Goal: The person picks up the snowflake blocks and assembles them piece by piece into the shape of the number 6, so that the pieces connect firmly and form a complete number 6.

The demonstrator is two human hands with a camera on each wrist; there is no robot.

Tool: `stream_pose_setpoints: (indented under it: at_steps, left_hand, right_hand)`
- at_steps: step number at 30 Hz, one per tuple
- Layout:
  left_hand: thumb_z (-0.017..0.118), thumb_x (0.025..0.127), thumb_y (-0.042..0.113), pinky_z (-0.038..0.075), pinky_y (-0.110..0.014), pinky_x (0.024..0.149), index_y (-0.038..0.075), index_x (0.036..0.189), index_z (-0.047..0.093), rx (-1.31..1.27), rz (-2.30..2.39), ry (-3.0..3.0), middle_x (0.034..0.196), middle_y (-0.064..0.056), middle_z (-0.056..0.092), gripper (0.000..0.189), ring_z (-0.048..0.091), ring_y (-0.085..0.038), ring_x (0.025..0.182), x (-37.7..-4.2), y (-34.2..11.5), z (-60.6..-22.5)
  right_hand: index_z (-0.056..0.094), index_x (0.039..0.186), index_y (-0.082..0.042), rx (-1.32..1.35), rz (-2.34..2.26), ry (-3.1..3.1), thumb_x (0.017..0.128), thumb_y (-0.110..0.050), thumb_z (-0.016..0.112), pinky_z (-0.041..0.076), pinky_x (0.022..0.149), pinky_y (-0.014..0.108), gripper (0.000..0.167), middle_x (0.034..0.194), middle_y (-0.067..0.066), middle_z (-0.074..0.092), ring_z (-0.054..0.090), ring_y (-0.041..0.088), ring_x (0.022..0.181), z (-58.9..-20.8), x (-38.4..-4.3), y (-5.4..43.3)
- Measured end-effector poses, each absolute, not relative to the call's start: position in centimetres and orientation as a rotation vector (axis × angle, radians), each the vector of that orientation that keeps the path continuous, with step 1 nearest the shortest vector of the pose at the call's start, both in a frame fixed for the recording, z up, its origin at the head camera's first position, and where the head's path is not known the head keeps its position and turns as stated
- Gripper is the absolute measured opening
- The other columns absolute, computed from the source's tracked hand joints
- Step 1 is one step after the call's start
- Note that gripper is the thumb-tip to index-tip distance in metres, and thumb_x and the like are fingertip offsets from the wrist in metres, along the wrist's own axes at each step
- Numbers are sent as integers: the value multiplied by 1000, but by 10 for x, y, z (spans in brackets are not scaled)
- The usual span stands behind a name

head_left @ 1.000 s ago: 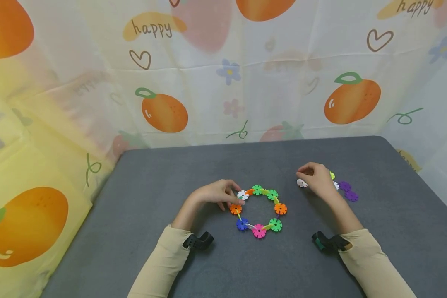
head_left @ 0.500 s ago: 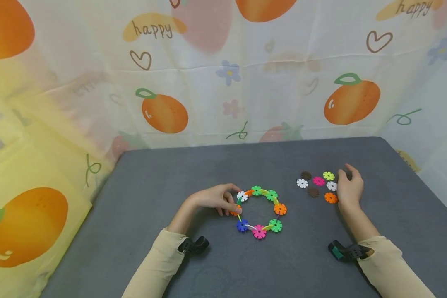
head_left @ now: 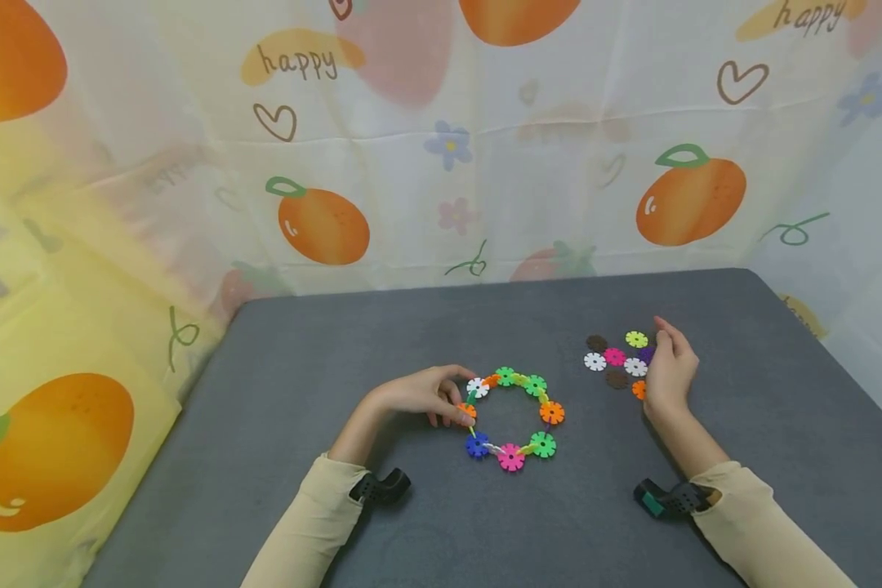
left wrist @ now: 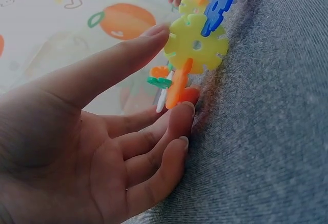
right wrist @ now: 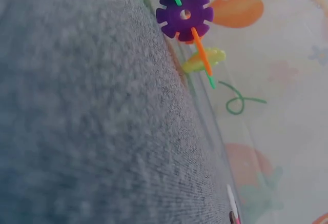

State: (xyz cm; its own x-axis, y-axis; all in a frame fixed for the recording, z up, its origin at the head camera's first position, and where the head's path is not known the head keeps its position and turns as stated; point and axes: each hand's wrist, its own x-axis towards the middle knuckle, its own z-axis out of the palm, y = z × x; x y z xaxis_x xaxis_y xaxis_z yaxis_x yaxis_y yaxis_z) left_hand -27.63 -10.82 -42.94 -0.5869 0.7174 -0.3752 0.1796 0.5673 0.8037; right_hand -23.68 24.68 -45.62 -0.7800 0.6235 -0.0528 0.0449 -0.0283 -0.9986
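Note:
A closed ring of colourful notched plastic discs, slotted into one another, rests on the table. At its left side my left hand holds it. In the left wrist view the thumb touches a yellow disc, and curled fingers lie against an orange disc. My right hand stands on edge with extended fingers, right beside a group of loose discs. Among them are a yellow disc, a pink disc and a white disc. The hand partly hides a purple disc and an orange disc.
A grey cloth covers the table, and a printed curtain hangs behind it. Brown discs and another white disc lie at the left of the loose group. Wrist cameras sit on both wrists.
My right hand has swung right round the loose discs, then back left, and the nearer discs have slid left, closer together. My left hand has shifted slightly down along the ring.

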Motion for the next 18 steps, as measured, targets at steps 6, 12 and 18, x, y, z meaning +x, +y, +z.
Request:
stream_pose_setpoints:
  at_steps: [6, 12, 18]
  left_hand:
    - [74, 87, 26, 56, -29, 61, 11, 147, 37, 705, 959, 2092, 84, 1, 64, 72, 63, -14, 65, -276, -107, -430]
    - [74, 87, 26, 56, -28, 60, 9, 147, 36, 693, 960, 2094, 83, 2, 66, 74, 63, -13, 63, -275, -104, -430]
    - [73, 88, 23, 57, -29, 61, 9, 149, 34, 699, 968, 2089, 83, 2, 68, 73, 64, -12, 64, -275, -101, -431]
  right_hand:
    - [52, 141, -10, -757, 1824, -1761, 103, -17, 34, 33, 70, 11, 42, 152, 6, 45, 47, -1, 102, -461, -232, 247]
    - [50, 142, -10, -641, 1784, -1939, 103, -13, 35, 34, 72, 11, 42, 152, 8, 45, 47, 2, 113, -466, -240, 235]
    - [55, 137, -6, -483, 1722, -2173, 100, -7, 42, 38, 74, 11, 40, 142, 11, 53, 49, 10, 107, -467, -247, 225]
